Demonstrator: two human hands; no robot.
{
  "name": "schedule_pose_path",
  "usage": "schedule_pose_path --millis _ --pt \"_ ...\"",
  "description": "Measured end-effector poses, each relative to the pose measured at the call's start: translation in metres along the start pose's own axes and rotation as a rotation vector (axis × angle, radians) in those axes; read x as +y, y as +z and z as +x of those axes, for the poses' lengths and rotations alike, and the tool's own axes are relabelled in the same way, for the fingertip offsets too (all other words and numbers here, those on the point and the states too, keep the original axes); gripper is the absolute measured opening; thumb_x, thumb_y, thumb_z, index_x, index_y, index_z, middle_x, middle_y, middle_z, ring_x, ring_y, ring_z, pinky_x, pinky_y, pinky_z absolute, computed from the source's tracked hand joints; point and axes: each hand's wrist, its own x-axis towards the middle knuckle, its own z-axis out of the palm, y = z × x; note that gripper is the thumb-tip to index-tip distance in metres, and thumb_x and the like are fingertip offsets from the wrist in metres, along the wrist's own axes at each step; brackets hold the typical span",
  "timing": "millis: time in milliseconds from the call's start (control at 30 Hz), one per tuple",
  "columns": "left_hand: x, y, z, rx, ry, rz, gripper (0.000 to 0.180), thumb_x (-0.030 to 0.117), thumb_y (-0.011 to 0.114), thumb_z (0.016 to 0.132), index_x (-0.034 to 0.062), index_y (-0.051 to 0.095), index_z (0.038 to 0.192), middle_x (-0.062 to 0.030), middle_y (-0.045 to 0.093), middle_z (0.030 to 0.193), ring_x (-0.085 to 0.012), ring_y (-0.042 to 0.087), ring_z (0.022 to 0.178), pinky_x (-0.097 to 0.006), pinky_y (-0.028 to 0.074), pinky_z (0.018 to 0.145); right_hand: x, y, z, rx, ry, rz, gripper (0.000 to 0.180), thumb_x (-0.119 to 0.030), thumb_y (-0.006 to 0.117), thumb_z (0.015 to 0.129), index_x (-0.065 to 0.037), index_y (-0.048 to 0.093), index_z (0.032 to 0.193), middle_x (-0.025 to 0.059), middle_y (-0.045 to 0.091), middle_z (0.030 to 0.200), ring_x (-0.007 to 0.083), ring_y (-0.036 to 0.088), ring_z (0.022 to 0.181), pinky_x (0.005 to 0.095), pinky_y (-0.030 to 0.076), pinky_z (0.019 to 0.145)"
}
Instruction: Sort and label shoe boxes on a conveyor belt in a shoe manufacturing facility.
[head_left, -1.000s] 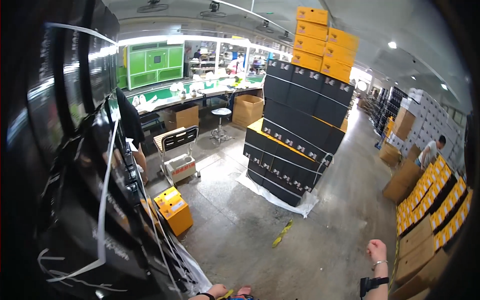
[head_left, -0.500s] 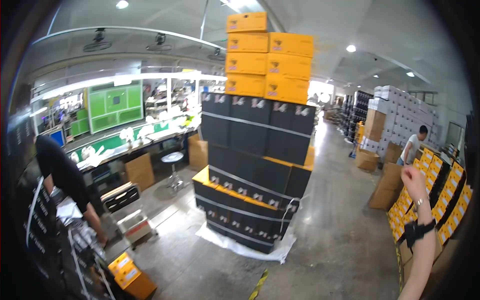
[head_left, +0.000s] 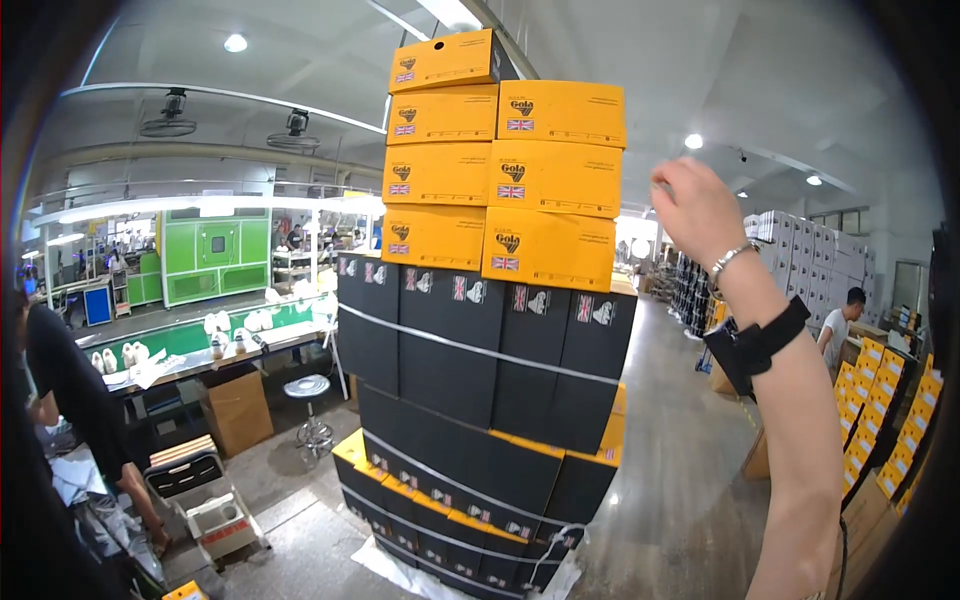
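Note:
My right hand (head_left: 698, 215) is raised with its fingers curled in, beside the right edge of the yellow shoe boxes (head_left: 555, 175) and apart from them. Nothing shows in its fingers. A bracelet (head_left: 733, 262) circles the wrist, and a black strap with a small device (head_left: 757, 350) sits on the forearm. The yellow boxes are piled on a tall stack of black boxes (head_left: 445, 365) bound with pale straps. One more yellow box (head_left: 440, 60) tops the left column. My left hand is out of view.
A person in dark clothes (head_left: 75, 380) bends at the left near a crate on a cart (head_left: 215, 510). Behind stand a stool (head_left: 307, 395) and a workbench with shoes (head_left: 225, 335). At right are more box stacks (head_left: 870, 410) and a person in a white shirt (head_left: 835, 330).
The stack looms larger and closer. My right hand has risen and moved leftward toward the top yellow boxes, its fingers still curled.

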Motion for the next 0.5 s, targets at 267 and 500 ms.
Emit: schedule_pose_path --millis 267,500 --pt "0.159 -0.077 0.219 0.085 0.339 0.028 0.038 0.037 0.059 0.079 0.0008 0.066 0.088 -0.0193 0.066 0.087 -0.0334 0.062 0.083 -0.042 0.048 0.073 0.009 0.109 0.101 0.216 -0.053 -0.143 0.026 -0.017 0.050 0.082 -0.009 0.060 0.104 0.0114 0.060 0.105 0.0293 0.056 0.098 0.0391 0.047 0.084" --pt "0.263 -0.143 0.214 0.238 0.353 -0.151 0.031 0.030 0.054 0.080 0.0017 0.066 0.084 -0.0201 0.065 0.089 -0.0343 0.061 0.086 -0.043 0.047 0.074 0.070 0.205 0.210 0.289 -0.138 -0.231 0.034 -0.018 0.049 0.083 -0.006 0.056 0.114 0.0162 0.056 0.118 0.0319 0.054 0.108 0.0395 0.044 0.091"
